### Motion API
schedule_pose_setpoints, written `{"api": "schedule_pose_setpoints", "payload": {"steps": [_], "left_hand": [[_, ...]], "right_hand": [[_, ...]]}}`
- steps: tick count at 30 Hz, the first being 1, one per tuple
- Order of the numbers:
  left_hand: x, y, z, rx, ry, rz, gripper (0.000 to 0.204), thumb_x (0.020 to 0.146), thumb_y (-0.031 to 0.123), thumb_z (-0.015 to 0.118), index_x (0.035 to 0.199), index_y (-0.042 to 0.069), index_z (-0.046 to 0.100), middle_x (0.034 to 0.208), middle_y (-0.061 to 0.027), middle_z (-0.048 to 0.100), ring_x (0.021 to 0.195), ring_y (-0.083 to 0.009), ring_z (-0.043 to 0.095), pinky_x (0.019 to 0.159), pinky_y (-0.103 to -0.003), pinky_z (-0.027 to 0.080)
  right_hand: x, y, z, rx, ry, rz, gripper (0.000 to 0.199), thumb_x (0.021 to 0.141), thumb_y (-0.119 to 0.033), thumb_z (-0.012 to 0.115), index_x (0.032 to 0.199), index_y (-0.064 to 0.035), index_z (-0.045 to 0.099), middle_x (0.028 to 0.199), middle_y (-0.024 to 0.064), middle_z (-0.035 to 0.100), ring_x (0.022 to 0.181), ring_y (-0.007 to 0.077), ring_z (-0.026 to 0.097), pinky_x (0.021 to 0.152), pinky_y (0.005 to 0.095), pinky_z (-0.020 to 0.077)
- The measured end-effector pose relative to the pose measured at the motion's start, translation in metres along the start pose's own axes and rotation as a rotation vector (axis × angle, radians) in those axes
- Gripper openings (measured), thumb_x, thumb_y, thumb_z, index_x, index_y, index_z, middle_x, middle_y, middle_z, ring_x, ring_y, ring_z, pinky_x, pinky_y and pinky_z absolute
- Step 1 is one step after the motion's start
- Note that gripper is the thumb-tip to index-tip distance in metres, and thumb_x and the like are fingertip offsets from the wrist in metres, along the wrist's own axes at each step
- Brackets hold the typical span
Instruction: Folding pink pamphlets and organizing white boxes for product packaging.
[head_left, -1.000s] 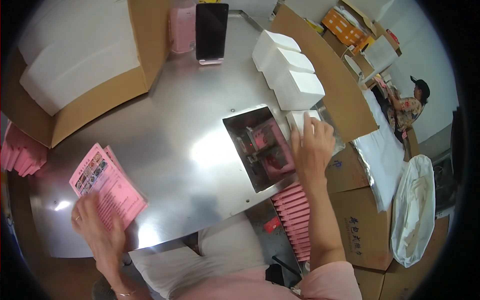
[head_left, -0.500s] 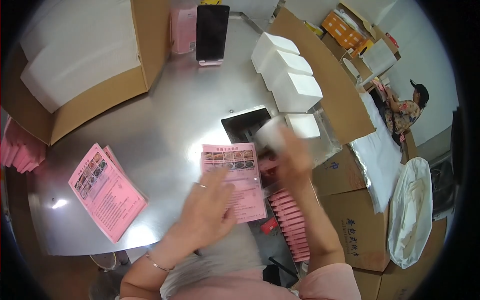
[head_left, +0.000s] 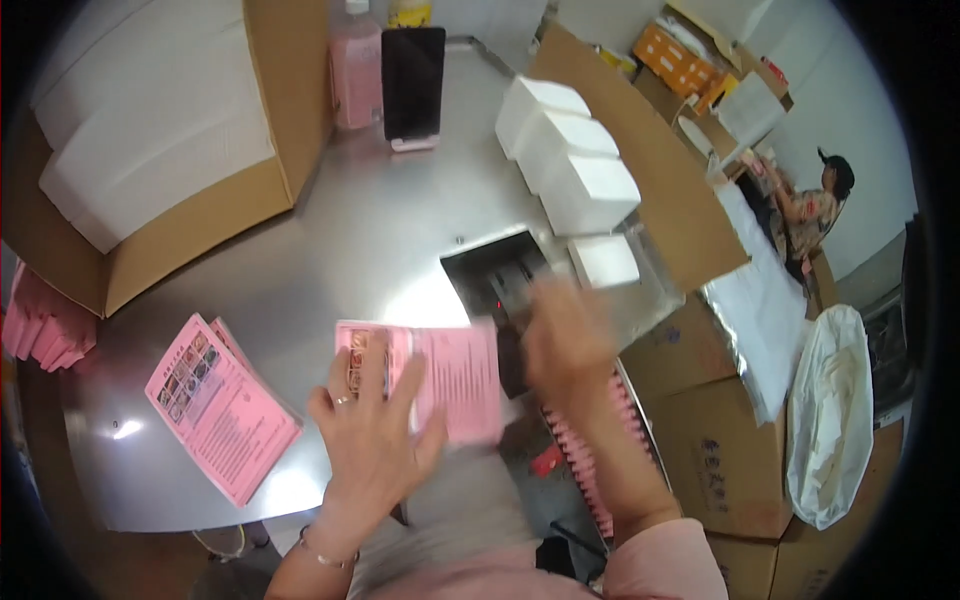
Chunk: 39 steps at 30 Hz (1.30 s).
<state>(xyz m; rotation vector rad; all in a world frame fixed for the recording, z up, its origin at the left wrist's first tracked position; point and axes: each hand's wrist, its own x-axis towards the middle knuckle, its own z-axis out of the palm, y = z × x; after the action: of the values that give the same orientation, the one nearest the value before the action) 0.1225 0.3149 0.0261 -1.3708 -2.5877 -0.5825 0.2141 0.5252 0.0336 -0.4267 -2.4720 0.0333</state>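
While a pink stack (head_left: 225, 425) lies at left, the left hand (head_left: 370, 430) rests, fingers spread, on a pink sheet (head_left: 468, 382) at the table edge (head_left: 205, 522); the right hand (head_left: 568, 340), too blurred to tell its grip, partly covers the slot (head_left: 490, 262).

Print on pink sheet (head_left: 462, 385); leaflet stack (head_left: 228, 415); dark characters on carton (head_left: 735, 450)

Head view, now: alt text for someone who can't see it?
A person's left hand lies on a pink printed packet at a metal table; the right hand, blurred, is at a rectangular opening. A pink printed pile lies left; white paper stacks and an upright dark-screened device stand farther back.
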Motion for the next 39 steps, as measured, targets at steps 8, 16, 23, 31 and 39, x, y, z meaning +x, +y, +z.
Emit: {"api": "schedule_pose_setpoints", "payload": {"steps": [8, 16, 23, 31, 39], "left_hand": [[0.008, 0.006, -0.003, 0.03, 0.083, -0.003, 0.05, 0.079, 0.043, 0.075, 0.112, 0.008, 0.065, 0.134, -0.0188, 0.052, 0.112, -0.0379, 0.046, 0.087, -0.047, 0.033], [0.005, 0.015, 0.004, -0.033, 0.016, 0.046, 0.045, 0.078, 0.03, 0.075, 0.113, 0.003, 0.063, 0.117, -0.0167, 0.056, 0.099, -0.0346, 0.051, 0.081, -0.045, 0.04], [0.008, -0.012, -0.026, -0.246, -0.019, 0.055, 0.077, 0.067, 0.02, 0.077, 0.138, 0.006, 0.054, 0.1, -0.0168, 0.054, 0.09, -0.0348, 0.054, 0.077, -0.046, 0.042], [0.006, 0.002, -0.035, -0.296, -0.109, 0.004, 0.066, 0.08, 0.01, 0.073, 0.142, 0.004, 0.051, 0.098, -0.0137, 0.056, 0.088, -0.029, 0.055, 0.076, -0.043, 0.044], [-0.049, -0.059, -0.059, 0.045, 0.33, -0.278, 0.042, 0.08, 0.001, 0.063, 0.122, 0.005, 0.063, 0.123, -0.0193, 0.058, 0.113, -0.0385, 0.053, 0.098, -0.049, 0.041]], "right_hand": [[0.002, 0.104, 0.022, -0.232, 0.01, 0.244, 0.015, 0.088, -0.013, 0.066, 0.1, -0.0043, 0.071, 0.092, 0.0134, 0.06, 0.093, 0.0326, 0.057, 0.08, 0.0443, 0.047], [0.003, 0.111, 0.008, -0.062, 0.208, 0.186, 0.027, 0.086, 0.002, 0.062, 0.111, -0.0023, 0.068, 0.108, 0.0184, 0.061, 0.1, 0.0352, 0.06, 0.086, 0.0438, 0.0488], [-0.059, -0.061, -0.016, 0.341, -0.096, -0.605, 0.028, 0.087, -0.02, 0.063, 0.111, -0.0081, 0.066, 0.115, 0.0142, 0.062, 0.102, 0.0323, 0.067, 0.11, 0.0743, 0.0261], [0.009, -0.016, 0.068, 0.125, -0.221, -0.216, 0.022, 0.087, -0.019, 0.064, 0.103, -0.0028, 0.066, 0.086, 0.0136, 0.066, 0.084, 0.0376, 0.065, 0.099, 0.0668, 0.0393], [0.006, 0.023, 0.016, -0.039, -0.339, 0.107, 0.018, 0.09, -0.015, 0.065, 0.102, -0.0017, 0.065, 0.088, 0.0199, 0.068, 0.081, 0.0364, 0.067, 0.07, 0.0474, 0.0525]]}}
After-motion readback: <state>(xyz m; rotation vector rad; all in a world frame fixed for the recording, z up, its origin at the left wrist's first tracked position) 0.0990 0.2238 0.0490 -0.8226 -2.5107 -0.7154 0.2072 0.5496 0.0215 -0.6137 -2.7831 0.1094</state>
